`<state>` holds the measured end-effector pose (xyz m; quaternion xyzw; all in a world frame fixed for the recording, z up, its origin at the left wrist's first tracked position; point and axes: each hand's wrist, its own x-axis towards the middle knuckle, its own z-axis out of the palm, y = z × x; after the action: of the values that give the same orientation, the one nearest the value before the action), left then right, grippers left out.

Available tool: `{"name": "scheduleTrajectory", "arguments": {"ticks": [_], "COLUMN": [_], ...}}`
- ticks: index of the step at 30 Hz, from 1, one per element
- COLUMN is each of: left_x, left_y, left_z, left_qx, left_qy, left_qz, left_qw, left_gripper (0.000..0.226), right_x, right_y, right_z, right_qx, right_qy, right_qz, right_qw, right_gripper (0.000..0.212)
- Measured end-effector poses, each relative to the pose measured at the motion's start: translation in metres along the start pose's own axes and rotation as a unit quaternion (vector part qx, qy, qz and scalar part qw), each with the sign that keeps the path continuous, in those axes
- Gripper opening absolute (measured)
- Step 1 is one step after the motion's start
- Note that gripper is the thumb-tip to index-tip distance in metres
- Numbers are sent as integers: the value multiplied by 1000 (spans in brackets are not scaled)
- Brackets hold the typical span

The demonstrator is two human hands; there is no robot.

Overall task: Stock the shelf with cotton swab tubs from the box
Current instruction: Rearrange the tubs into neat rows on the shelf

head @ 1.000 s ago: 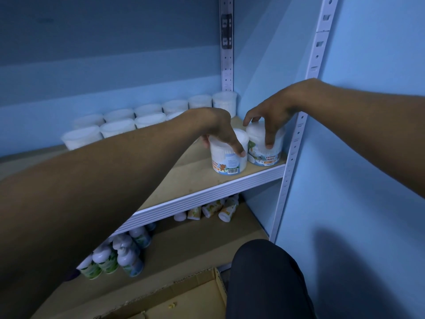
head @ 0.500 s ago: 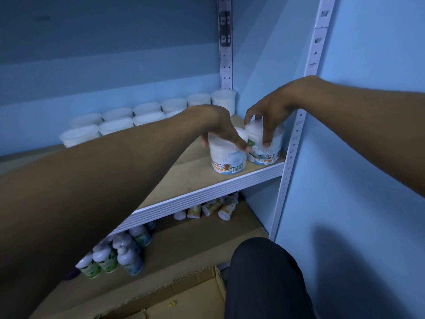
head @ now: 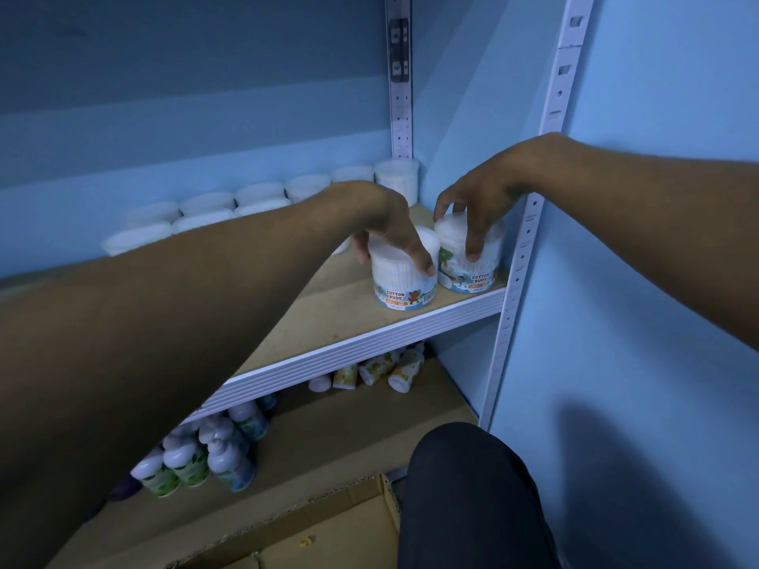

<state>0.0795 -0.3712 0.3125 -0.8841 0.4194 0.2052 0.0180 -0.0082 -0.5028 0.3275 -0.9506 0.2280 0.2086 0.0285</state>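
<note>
Two clear cotton swab tubs with "COTTON BUDS" labels stand side by side at the front right of the wooden shelf (head: 341,318). My left hand (head: 392,230) grips the left tub (head: 400,287) from above, fingers curled over its lid. My right hand (head: 478,203) grips the right tub (head: 472,273) the same way, close to the white upright. Several more tubs (head: 263,197) line the back of the shelf in two rows. The cardboard box (head: 328,531) lies open at the bottom, its inside mostly out of view.
White slotted uprights (head: 525,223) frame the shelf on the right. On the lower shelf stand several pump bottles (head: 205,457) at the left, and small bottles (head: 386,369) lie at the back. My knee (head: 464,486) is beside the box.
Both hands stay on the two tubs. The left tub has turned a little, so its label faces the front more.
</note>
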Motion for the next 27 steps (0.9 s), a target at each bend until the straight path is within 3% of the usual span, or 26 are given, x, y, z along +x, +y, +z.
{"name": "scheduleTrajectory", "arguments": {"ticks": [7,15,27], "left_x": [-1,-2,-2], "left_y": [1,-2,5], "left_z": [-1,-5,-1], "left_qx": [-21,-44,-59], "left_qy": [5,-7,-2], "left_qz": [-7,18,-26], "left_qw": [1000,999,998], "left_gripper": [121,93,108], "right_x": [0,1,0], "right_y": [0,1,1], "right_z": [0,0,0], "right_qx": [-2,-1,-6], "right_qy": [-2,-4,2], "right_qz": [-1,-2,2], "right_qw": [1000,1000,1000], "right_gripper": [72,76,80]}}
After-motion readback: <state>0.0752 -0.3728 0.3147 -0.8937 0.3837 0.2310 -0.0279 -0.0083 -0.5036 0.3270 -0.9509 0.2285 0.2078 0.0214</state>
